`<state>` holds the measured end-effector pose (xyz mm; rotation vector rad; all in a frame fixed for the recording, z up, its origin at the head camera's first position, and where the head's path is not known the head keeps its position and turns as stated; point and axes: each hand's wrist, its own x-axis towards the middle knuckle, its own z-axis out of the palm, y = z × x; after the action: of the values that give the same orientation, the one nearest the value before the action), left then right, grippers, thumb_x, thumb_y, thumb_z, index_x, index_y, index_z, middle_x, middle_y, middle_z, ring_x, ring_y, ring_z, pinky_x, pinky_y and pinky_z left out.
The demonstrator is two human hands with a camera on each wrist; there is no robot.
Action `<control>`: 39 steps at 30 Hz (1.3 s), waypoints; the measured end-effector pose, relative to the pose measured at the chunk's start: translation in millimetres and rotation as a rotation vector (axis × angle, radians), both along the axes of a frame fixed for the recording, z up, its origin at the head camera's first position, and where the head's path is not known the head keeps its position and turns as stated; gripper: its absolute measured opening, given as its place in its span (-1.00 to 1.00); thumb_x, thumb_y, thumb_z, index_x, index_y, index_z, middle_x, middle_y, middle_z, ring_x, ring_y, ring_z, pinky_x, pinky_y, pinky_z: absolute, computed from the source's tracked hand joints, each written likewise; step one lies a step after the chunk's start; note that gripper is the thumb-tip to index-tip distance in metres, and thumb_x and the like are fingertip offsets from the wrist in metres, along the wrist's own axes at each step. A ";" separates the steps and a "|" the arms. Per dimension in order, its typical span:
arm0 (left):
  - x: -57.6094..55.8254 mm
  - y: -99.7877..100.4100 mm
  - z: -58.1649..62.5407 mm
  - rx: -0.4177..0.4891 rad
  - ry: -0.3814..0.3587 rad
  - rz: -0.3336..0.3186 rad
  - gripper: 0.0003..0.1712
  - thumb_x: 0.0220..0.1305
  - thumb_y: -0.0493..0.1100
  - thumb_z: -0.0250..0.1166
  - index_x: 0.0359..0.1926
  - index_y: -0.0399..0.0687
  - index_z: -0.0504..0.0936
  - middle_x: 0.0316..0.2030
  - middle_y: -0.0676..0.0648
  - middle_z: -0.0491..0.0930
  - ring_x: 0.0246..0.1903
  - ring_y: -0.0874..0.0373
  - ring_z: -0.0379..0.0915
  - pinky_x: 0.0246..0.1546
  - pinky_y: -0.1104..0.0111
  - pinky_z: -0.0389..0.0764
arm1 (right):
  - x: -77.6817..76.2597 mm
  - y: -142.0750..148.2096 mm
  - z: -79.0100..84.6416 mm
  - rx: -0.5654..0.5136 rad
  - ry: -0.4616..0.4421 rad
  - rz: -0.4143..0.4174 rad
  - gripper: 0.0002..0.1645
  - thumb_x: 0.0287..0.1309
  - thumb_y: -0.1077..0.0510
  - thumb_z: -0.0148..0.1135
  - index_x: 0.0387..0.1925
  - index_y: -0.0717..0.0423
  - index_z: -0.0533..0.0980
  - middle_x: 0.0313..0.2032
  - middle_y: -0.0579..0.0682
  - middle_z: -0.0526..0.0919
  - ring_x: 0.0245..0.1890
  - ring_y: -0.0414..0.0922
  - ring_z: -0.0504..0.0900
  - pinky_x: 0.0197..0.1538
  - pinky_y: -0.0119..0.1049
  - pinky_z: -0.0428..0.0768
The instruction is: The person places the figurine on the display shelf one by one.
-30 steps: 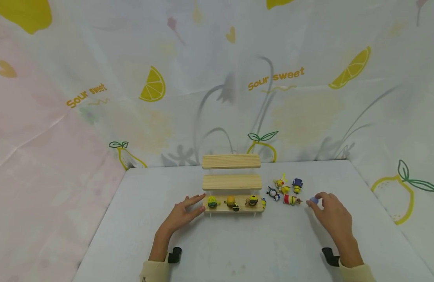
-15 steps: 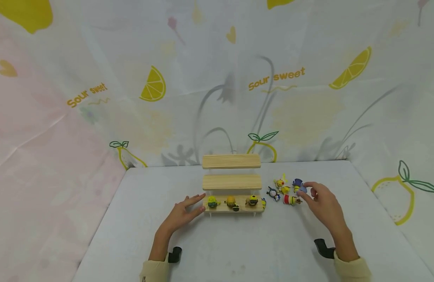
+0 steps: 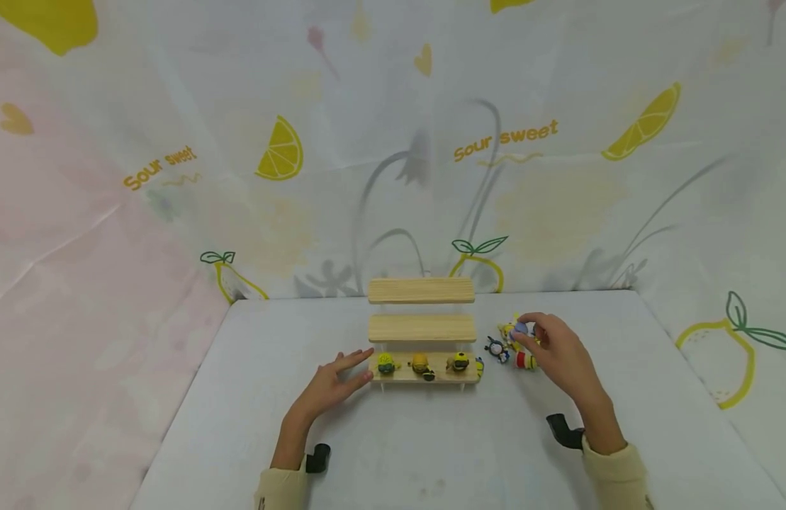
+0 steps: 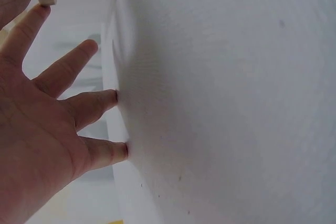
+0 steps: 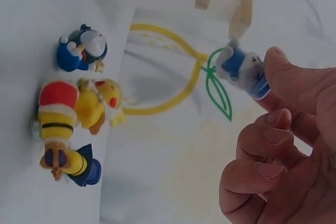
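I see my right hand (image 3: 561, 354) pinching a small blue-and-grey figure (image 5: 242, 69) at its fingertips, lifted above the loose toys near the table's (image 3: 431, 439) back right part. My left hand (image 3: 329, 386) lies flat on the table with fingers spread, fingertips touching the left end of the wooden stepped rack (image 3: 422, 329). The rack's lowest step carries three yellow figures (image 3: 421, 364), with a fourth at its right end; the two upper steps are bare.
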<state>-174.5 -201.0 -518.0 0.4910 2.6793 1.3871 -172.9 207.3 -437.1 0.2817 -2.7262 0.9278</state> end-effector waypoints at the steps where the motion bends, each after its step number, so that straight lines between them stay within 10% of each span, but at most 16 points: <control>1: -0.3 0.1 0.0 0.004 0.004 -0.004 -0.41 0.18 0.15 0.26 0.23 0.20 0.45 0.21 -0.08 0.37 0.31 -0.21 0.02 0.21 -0.24 -0.15 | -1.5 -2.7 1.0 -0.003 -0.004 0.003 -0.66 0.12 0.05 0.31 -0.08 0.06 0.52 -0.47 -0.06 0.33 -0.45 -0.12 0.31 -0.50 -0.31 0.30; 39: 0.4 0.6 6.4 -0.049 -0.088 0.030 -0.41 0.17 0.26 0.21 0.24 0.37 0.42 0.26 -0.02 0.31 0.32 -0.26 -0.10 0.11 -0.37 -0.31 | -50.0 -139.4 31.1 -0.023 0.026 0.381 -0.66 0.14 -0.07 0.27 -0.08 -0.06 0.54 -0.48 -0.17 0.35 -0.51 -0.20 0.32 -0.53 -0.33 0.30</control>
<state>-174.2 -200.3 -511.7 0.3782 2.6537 1.3140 -222.9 67.9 -406.0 0.8245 -2.6841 1.0364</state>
